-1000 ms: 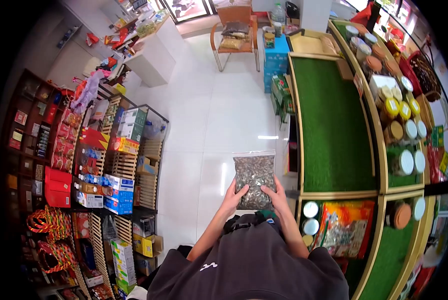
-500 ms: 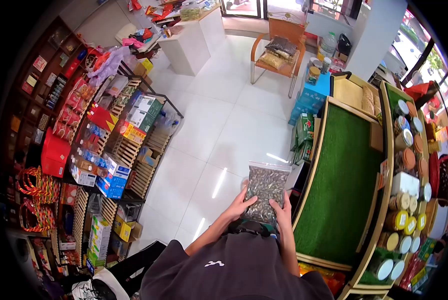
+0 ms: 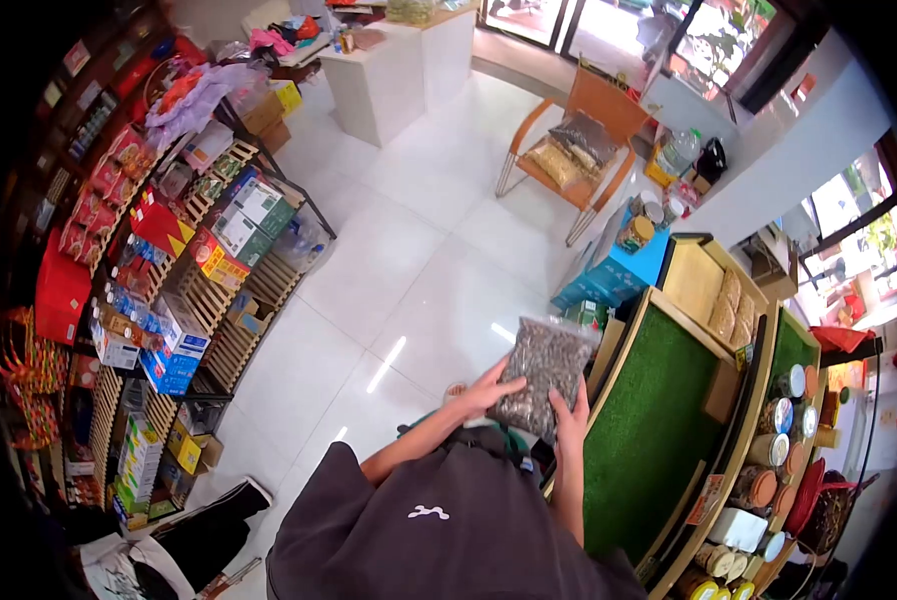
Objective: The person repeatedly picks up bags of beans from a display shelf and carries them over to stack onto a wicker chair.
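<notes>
A clear plastic bag of dark seeds, possibly sunflower seeds, is held up in front of my body. My left hand grips its left edge, thumb on the front face. On the lower right side, my right hand grips the bag the same way, thumb on the front. The fingers behind the bag are hidden. To the right of my hands lies a display bin lined with green turf.
An orange armchair holds several filled bags. Blue boxes with jars on top stand before it. Shelves of jars run along the right; slatted racks of packaged goods line the left. White tiled floor lies between.
My view has turned and moved forward, bringing the chair and blue boxes nearer. The bag, still in both hands, now appears slightly farther right and tilted.
</notes>
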The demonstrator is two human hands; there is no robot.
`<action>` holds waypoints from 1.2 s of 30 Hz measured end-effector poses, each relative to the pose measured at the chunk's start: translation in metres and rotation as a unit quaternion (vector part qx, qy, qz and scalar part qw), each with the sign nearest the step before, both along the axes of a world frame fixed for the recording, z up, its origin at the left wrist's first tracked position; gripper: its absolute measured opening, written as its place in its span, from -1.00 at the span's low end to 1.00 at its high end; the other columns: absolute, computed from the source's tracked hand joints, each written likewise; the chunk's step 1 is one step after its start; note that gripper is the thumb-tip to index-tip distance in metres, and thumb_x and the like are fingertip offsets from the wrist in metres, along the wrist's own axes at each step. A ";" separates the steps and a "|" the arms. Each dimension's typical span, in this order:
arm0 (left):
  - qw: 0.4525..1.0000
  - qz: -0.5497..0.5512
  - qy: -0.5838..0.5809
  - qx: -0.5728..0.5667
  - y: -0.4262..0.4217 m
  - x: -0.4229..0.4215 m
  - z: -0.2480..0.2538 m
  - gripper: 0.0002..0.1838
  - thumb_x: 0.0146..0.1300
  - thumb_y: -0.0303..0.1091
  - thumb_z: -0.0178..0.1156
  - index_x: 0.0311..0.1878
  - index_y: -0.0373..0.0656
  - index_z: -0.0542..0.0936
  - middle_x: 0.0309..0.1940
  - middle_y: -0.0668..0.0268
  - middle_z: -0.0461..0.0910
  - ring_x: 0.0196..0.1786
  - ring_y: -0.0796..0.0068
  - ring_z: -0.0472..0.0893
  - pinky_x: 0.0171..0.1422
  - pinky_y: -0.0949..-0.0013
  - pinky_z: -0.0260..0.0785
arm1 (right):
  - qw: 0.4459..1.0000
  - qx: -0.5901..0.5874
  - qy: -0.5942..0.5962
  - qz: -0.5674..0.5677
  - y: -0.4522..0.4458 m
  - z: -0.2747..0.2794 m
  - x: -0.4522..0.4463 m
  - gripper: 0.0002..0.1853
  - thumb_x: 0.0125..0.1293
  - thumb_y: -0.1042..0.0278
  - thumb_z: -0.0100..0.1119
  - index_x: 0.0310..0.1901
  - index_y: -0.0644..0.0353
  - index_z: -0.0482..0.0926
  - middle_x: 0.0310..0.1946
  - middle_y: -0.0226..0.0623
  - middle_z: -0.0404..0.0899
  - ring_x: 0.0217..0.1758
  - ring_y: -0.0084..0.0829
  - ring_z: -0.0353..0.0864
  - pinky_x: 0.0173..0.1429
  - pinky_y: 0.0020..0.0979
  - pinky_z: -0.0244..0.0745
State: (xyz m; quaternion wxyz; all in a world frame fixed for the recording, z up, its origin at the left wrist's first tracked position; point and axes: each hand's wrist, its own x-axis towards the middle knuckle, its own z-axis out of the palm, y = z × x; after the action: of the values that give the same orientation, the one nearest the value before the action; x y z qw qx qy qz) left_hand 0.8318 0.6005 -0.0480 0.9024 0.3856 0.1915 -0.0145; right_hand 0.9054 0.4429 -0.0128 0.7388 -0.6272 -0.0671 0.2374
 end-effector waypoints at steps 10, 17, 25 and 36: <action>0.996 0.063 0.060 -0.013 0.077 0.092 -0.022 -0.26 0.28 -0.50 0.13 0.46 -0.12 0.01 0.29 0.22 0.30 0.26 0.42 0.37 0.29 0.35 0.27 | 0.995 -0.011 0.089 0.038 0.085 -0.031 0.111 -0.31 0.23 0.44 0.22 0.36 0.31 0.16 0.20 -0.23 0.39 0.19 -0.44 0.40 0.26 -0.43 0.28; 0.992 0.080 0.098 -0.002 0.123 0.203 -0.023 -0.36 0.29 -0.50 0.12 0.40 -0.11 0.11 0.19 0.20 0.39 0.17 0.39 0.46 0.16 0.32 0.43 | 0.988 0.033 0.140 0.055 0.134 -0.061 0.228 -0.34 0.22 0.47 0.21 0.34 0.27 0.20 0.14 -0.25 0.43 0.15 -0.46 0.43 0.22 -0.45 0.32; 0.987 0.115 0.109 -0.011 0.157 0.344 -0.020 -0.39 0.30 -0.52 0.09 0.39 -0.10 0.13 0.16 0.20 0.41 0.16 0.37 0.48 0.15 0.30 0.45 | 0.978 0.034 0.180 0.102 0.175 -0.064 0.382 -0.30 0.21 0.48 0.22 0.37 0.25 0.15 0.18 -0.23 0.41 0.18 -0.43 0.41 0.24 -0.43 0.32; 0.997 0.021 0.066 -0.034 0.208 0.483 -0.038 -0.41 0.32 -0.49 0.09 0.38 -0.12 0.14 0.18 0.24 0.40 0.16 0.43 0.47 0.16 0.36 0.42 | 0.985 0.020 0.173 0.011 0.206 -0.077 0.492 -0.32 0.27 0.49 0.15 0.40 0.18 0.11 0.21 -0.22 0.39 0.19 -0.43 0.41 0.23 -0.43 0.35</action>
State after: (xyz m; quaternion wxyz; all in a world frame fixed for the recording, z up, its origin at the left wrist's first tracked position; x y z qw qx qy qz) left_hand 1.3150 0.8081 -0.0864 0.9006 0.3489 0.2577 -0.0278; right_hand 1.3972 0.6488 -0.0894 0.7489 -0.5609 0.0502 0.3494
